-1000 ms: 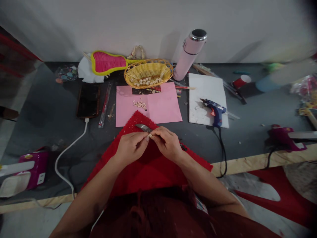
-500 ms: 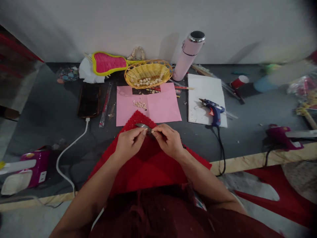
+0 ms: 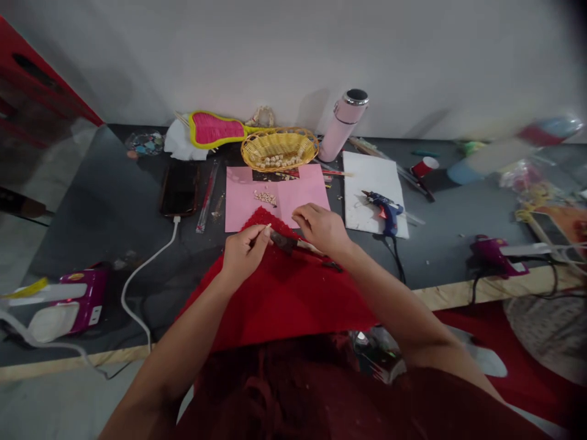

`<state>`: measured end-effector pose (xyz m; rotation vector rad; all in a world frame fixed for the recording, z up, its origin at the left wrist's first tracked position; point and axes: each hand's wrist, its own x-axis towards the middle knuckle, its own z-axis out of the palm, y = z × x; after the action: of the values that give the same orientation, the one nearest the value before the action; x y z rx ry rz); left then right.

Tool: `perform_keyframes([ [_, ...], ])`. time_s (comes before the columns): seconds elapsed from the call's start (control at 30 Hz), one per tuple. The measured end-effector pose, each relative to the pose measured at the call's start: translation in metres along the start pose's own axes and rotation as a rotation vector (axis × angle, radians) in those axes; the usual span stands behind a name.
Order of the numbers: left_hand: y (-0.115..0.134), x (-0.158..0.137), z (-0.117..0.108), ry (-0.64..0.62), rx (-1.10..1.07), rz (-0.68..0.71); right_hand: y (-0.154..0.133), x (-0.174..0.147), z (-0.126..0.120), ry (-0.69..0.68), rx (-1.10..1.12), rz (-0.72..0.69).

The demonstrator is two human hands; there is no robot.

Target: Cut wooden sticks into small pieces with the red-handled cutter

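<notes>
Left hand [image 3: 243, 253] with thumb and index finger pinched together on a small pale piece [image 3: 268, 227], one end poking out just past the fingertips; other fingers curled in toward the palm. Right hand [image 3: 328, 231] well clear of the left, a gap between the two, in front of the near right part of a pink sheet [image 3: 305, 192]; fingers bent and close together, pointing left. Impossible to tell whether holding something tiny or nothing at all: thumb hard to make out, fingertips too small and dim to read.

Pale piece at the tip of the left hand, left of the right hand's fingers and not touching them, above the far part of a red cloth [image 3: 293, 299]. Under the gap between the hands, a dark tool [image 3: 285, 242] with a paler handle, slanting toward the right wrist; type unclear, partly hidden near the left fingertips.

Beyond the hands, on the pink sheet, a heap of pale bits [image 3: 265, 198], too fine to count. Behind that, a yellow basket [image 3: 275, 145] with pale cubes [image 3: 275, 161] inside. To the right, a blue glue gun [image 3: 389, 214] on a white board [image 3: 367, 171]; to the left, a phone [image 3: 180, 189] with a white cable [image 3: 129, 287]. At far right, a blurred, bottle-like shape [image 3: 495, 156]. Forearms [image 3: 177, 351] and dark red shirt [image 3: 298, 403] cut off at the bottom.
</notes>
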<state>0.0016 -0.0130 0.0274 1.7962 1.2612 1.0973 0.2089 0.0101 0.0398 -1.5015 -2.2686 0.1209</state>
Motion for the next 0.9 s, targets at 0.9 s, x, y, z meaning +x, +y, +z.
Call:
perform_keyframes([
  [0.9, -0.010, 0.003, 0.001, 0.071, -0.073, -0.058, -0.017, -0.055, -0.010, -0.363, -0.131, -0.010],
])
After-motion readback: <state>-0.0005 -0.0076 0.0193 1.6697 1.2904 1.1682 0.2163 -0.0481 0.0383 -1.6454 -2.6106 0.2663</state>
